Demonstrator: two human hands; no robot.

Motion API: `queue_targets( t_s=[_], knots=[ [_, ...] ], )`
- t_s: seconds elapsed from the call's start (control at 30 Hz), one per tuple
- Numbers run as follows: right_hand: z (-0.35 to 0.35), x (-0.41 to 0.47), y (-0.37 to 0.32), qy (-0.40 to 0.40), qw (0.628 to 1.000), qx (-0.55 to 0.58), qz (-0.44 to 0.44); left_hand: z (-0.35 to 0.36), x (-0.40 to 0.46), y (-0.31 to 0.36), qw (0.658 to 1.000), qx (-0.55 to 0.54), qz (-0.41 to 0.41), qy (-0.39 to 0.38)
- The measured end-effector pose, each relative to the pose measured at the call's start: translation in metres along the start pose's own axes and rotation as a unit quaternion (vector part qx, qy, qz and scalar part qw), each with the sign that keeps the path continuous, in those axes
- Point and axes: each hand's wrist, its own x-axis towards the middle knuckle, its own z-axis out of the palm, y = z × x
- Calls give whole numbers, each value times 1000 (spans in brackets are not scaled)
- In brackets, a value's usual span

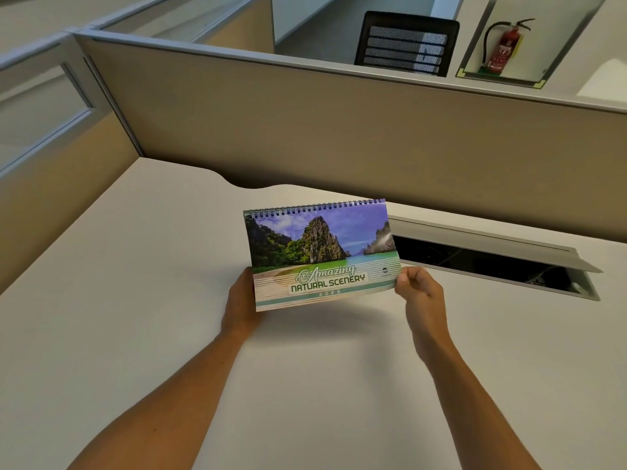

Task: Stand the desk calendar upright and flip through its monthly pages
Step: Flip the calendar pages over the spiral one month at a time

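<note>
I am reaching both bare forearms forward over the desk (142,266), elbows low, wrists angled inward toward each other. My left hand (241,301) is wrapping around the lower left corner of the calendar (322,254), its fingers hidden behind the cover, so I am gripping that edge from the back. My right hand (419,288) is curling closed on the lower right corner, thumb in front and knuckles bent, pinching the pages there.

The calendar is sitting between my two hands, raised off the desk with a soft shadow under it, tilted so the cover is facing me and the spiral binding is running along its top edge. The cover is showing a beach and cliffs with the words "Amazing Natural Scenery".

I am seeing one calendar and two hands. To the right, one cable tray (492,262) is lying open in the desk. Beyond the partition (305,130), one chair (405,44) and one extinguisher (504,45) are standing.
</note>
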Motion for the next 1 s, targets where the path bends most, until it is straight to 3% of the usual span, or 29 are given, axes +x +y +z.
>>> queue_targets(
  t_s=[0.13,0.23,0.5,0.6,0.67,0.8,1.0],
  knots=[
    [-5,10,-42,-110,982,146,-36,1,-2,1,1000,14,19,8],
    [-1,26,-80,-134,968,205,-60,4,2,3,995,90,31,14],
    [29,70,-136,-107,965,225,-78,7,1,6,998,63,-13,-3],
    [35,70,-131,-128,973,142,-125,6,0,7,998,60,-20,-2],
    [37,68,-115,-91,982,69,-150,6,0,7,998,64,-22,-2],
    [40,62,-63,54,994,48,-80,6,0,8,997,76,-21,-1],
    [48,39,-1,26,997,-27,68,6,0,10,997,81,-21,-2]
  ],
)
